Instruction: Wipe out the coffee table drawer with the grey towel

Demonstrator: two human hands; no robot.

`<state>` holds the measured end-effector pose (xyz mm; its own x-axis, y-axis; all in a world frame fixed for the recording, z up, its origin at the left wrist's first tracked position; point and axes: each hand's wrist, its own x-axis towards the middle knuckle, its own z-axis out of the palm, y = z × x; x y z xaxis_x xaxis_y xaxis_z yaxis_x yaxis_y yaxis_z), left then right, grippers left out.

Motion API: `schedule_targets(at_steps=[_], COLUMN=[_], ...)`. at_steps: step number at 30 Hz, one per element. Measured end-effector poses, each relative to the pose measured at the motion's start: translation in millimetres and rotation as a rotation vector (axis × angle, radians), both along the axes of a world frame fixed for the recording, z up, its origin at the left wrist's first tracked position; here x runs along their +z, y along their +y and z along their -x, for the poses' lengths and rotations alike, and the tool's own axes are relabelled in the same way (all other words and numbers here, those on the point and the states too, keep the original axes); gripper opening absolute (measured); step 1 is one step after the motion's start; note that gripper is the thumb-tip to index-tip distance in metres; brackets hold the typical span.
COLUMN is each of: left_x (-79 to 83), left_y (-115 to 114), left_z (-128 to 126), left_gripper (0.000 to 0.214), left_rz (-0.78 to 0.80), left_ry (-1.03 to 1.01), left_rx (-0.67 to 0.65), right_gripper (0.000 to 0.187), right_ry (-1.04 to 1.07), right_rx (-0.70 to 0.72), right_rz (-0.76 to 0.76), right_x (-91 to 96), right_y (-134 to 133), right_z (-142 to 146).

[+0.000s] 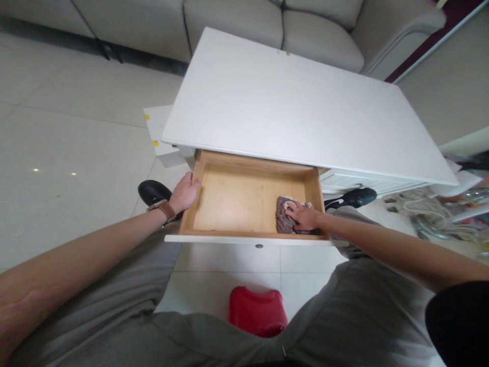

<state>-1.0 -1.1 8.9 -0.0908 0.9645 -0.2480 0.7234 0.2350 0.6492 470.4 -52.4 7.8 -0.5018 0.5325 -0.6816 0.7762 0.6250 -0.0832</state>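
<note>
A wooden drawer stands pulled out from under a white coffee table. My left hand grips the drawer's left side wall, with a brown-strapped watch on that wrist. My right hand lies inside the drawer at its right front corner, fingers pressed down on a crumpled brownish cloth. The remainder of the drawer floor is bare wood.
A grey sofa stands behind the table. A red stool shows between my knees. My black shoes rest on the tiled floor. White boxes lie left of the table; cables and clutter lie at the right.
</note>
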Motion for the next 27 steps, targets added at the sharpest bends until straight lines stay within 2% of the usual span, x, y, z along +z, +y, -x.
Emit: schedule_targets(at_steps=[6, 11, 17, 27], left_x=[-1.2, -4.3, -7.0, -4.6], left_y=[1, 1, 2, 1], left_z=[-1, -1, -1, -2], left_gripper=[0.031, 0.031, 0.029, 0.027], left_rz=[-0.002, -0.011, -0.015, -0.02], left_ry=[-0.015, -0.018, -0.032, -0.037], left_rx=[0.017, 0.024, 0.032, 0.026], right_gripper=[0.061, 0.062, 0.063, 0.071], right_ry=[0.004, 0.019, 0.095, 0.207], right_rx=[0.022, 0.046, 0.106, 0.146], right_rz=[-0.021, -0.018, -0.026, -0.06], right_x=[-1.6, -1.6, 1.1, -9.1], right_y=[4, 11, 22, 27], right_z=[16, 53, 129, 279])
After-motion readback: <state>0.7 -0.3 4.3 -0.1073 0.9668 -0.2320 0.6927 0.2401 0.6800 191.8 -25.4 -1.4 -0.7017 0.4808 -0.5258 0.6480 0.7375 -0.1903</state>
